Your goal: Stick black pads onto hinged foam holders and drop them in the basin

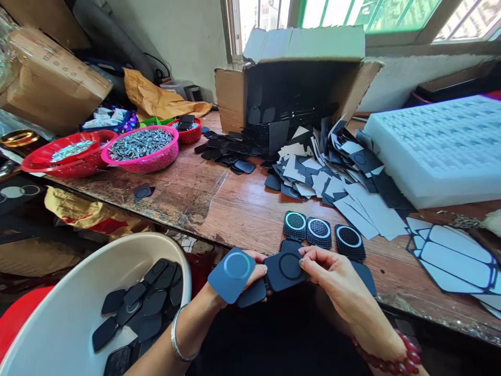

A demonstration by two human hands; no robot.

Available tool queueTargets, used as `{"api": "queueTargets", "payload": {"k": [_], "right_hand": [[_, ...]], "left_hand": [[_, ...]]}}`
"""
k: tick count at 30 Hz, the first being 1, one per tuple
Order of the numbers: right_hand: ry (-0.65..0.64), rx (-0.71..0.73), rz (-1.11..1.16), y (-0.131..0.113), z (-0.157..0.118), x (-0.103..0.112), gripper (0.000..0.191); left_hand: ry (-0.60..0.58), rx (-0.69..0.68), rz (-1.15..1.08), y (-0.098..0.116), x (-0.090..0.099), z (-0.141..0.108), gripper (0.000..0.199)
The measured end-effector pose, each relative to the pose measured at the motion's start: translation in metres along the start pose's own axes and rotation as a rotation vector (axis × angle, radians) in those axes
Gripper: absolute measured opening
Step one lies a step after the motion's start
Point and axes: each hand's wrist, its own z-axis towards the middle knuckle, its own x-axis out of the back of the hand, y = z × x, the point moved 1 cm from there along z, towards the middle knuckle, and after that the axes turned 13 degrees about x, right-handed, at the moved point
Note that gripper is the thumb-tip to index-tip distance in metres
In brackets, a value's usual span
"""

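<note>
My left hand (pixel 254 269) is closed on a blue-grey square sheet (pixel 230 274) with a ring mark, and on the hinged dark pads beside it. My right hand (pixel 326 266) pinches the right edge of a dark square piece (pixel 287 267) with a circle on it, which lies over the pads between both hands. Just beyond my hands, mesh-faced pads with white rings (pixel 319 231) sit in a row on the table. Another dark pad (pixel 365 277) lies partly behind my right hand.
On the wooden table (pixel 188 203) stand a pink basket of metal parts (pixel 143 151), an open carton (pixel 230 102), a pile of sheets (pixel 309 172) and white foam (pixel 434 156). A white tub (pixel 43 318) of dark pads is at lower left.
</note>
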Motion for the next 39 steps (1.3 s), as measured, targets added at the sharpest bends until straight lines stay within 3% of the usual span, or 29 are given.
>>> {"api": "queueTargets", "payload": {"k": [7, 18, 24, 34, 39], "right_hand": [[0.025, 0.051, -0.033, -0.007, 0.000, -0.006, 0.031], [0.169, 0.269, -0.201, -0.010, -0.010, -0.016, 0.028], [0.205, 0.350, -0.267, -0.010, -0.012, -0.021, 0.027], [0.174, 0.333, -0.332, -0.010, -0.012, -0.025, 0.028], [0.114, 0.402, -0.526, -0.013, -0.013, -0.026, 0.028]], "left_hand": [[0.038, -0.020, 0.039, 0.002, 0.000, -0.001, 0.032], [0.180, -0.091, 0.092, 0.002, -0.003, -0.003, 0.029], [0.167, -0.133, 0.114, 0.002, -0.001, -0.005, 0.031], [0.191, -0.199, 0.216, 0.001, 0.003, -0.009, 0.038], [0.214, -0.277, 0.274, -0.002, 0.003, -0.010, 0.035]]}}
